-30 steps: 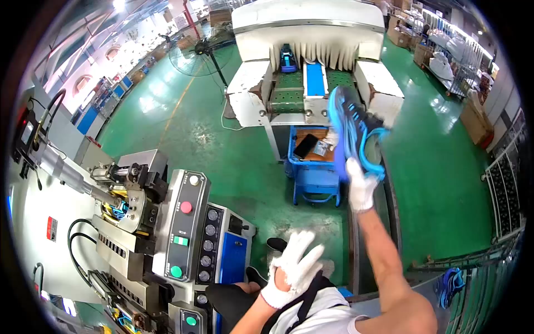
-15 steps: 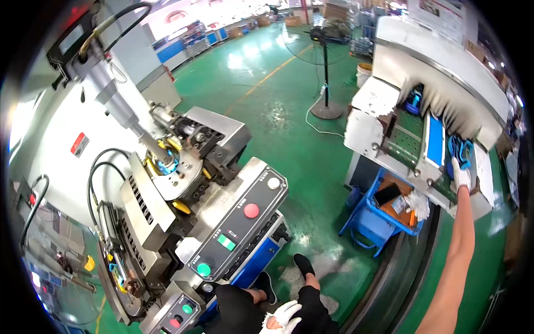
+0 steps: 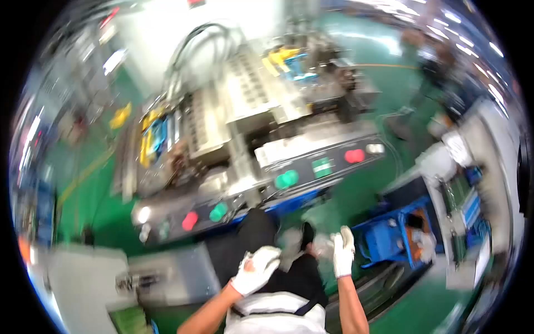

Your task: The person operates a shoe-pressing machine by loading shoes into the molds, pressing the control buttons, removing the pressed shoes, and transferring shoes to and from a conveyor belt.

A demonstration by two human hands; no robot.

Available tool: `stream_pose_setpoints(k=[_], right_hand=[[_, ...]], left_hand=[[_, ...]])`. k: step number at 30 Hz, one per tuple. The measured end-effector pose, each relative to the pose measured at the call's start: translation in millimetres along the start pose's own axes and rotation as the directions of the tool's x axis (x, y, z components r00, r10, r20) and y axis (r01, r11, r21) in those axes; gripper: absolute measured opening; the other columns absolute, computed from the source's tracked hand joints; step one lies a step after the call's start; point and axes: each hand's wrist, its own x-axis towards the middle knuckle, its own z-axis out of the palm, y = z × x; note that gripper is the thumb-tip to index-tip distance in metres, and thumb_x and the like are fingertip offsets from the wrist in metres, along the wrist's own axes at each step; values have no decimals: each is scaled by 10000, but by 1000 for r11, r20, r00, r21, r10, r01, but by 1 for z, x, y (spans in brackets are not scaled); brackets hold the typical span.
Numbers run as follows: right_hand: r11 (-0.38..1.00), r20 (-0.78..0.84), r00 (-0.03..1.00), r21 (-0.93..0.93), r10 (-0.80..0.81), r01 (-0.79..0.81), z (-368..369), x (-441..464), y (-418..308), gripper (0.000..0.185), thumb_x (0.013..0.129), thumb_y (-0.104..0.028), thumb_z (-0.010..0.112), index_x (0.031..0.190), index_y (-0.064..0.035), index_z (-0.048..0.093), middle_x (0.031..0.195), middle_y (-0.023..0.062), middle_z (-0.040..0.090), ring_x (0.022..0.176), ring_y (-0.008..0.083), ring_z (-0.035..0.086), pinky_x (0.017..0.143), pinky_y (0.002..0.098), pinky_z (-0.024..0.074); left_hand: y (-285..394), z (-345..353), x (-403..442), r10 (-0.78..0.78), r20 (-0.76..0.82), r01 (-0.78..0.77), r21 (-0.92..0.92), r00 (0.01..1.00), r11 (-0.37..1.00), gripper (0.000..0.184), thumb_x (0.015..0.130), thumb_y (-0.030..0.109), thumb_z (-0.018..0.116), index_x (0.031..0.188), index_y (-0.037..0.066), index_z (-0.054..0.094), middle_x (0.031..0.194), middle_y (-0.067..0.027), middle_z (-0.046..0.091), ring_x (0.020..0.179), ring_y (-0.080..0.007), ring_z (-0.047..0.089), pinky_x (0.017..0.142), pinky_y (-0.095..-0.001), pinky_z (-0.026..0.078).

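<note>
Big machine [image 3: 245, 119] fills far middle & left, w/ one station at left, another at far right. Conveyor unit [image 3: 495, 161] stands at right, apart from it. Blue cart [image 3: 381, 242] is btwn them, near the conveyor's near end; contents too blurred to name. Control panel [image 3: 304, 174] runs along the machine's near edge, right part; I'm not touching it.

My L grip [image 3: 257, 271] is over my lap [image 3: 300, 275], fingers loosely bent, nothing in it, nearest the machine's near edge. R grip [image 3: 344, 253] is just left of the cart, fingers stretched out, empty as far as I can tell.

Blue shoe-like item [image 3: 481, 227] sits at the conveyor's near right. Smaller: far blue item [image 3: 300, 65] by yellow parts at the far station, & left blue item [image 3: 157, 133] at the left one, yellow beside it too.

Progress, my judgement: both stations look filled & the shoe-like item is placed on the conveyor, so that much is done. Not yet done: taking either item off the machine. Can't tell if it's running, blur's too heavy.
</note>
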Motion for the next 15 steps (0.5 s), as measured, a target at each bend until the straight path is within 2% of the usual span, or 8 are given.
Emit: stream_pose_setpoints(k=[1,3,5,6,7,11,14,15], right_hand=[[978,148,981,145,127,-148,52,-25,-86,572,1045,-156,604,1544,43,405,1546,211,477,1217,286,638,924,367,604],[1000,499,867,-16,11,-3,112,-49,-134,552,1051,-165,581,1542,32,426,1526,184,511,1179,245,646,939,348,591],[978,640,764,-199,83,60,157,-83,-186,535,1054,-139,576,1548,13,441,1545,139,515,1176,225,643,960,348,572],[958,748,658,-120,-85,261,159,-61,-153,543,1067,-147,580,1564,4,425,1567,141,495,1186,225,640,969,355,577],[966,796,589,-21,-140,258,167,-60,-137,563,1075,-173,590,1578,2,405,1591,142,472,1200,216,633,977,358,580],[928,865,494,-111,-85,355,198,-63,-129,558,1097,-184,558,1593,-2,379,1621,160,438,1231,222,626,973,352,584],[907,879,475,-167,-41,387,201,-72,-127,549,1093,-168,555,1591,-12,386,1615,171,444,1233,241,634,946,360,605],[896,881,473,-186,-31,404,204,-72,-126,543,1091,-162,554,1589,-17,392,1613,172,447,1232,243,635,943,364,608]], left_hand=[[-10,-12,-16,-47,-84,49,26,995,998,233,954,156,706,1148,28,716,1155,-187,717,1070,-379,695,947,-451,557],[-31,-35,-63,-219,-258,243,64,941,968,195,971,188,682,1105,51,721,1109,-160,719,1035,-354,698,900,-437,560],[-47,-69,-118,-399,-392,435,3,829,901,186,967,195,684,1078,50,723,1066,-159,714,1015,-362,693,891,-433,556],[-53,-78,-154,-474,-480,544,8,738,839,179,954,187,699,1066,49,725,1052,-155,713,1005,-359,693,885,-432,555],[-68,-81,-196,-508,-556,619,16,658,785,172,941,178,715,1054,48,727,1037,-151,713,995,-356,693,880,-432,553],[-85,-101,-388,-631,-766,910,-169,121,379,195,900,199,741,1040,63,727,1046,-155,716,1012,-362,689,902,-460,546],[-63,-131,-510,-460,-885,973,-43,68,228,182,868,97,740,1046,65,717,1052,-166,705,1030,-378,665,932,-464,532],[-53,-151,-538,-444,-886,987,79,134,140,236,867,107,742,1099,73,714,1098,-162,696,1091,-384,643,963,-490,514]])
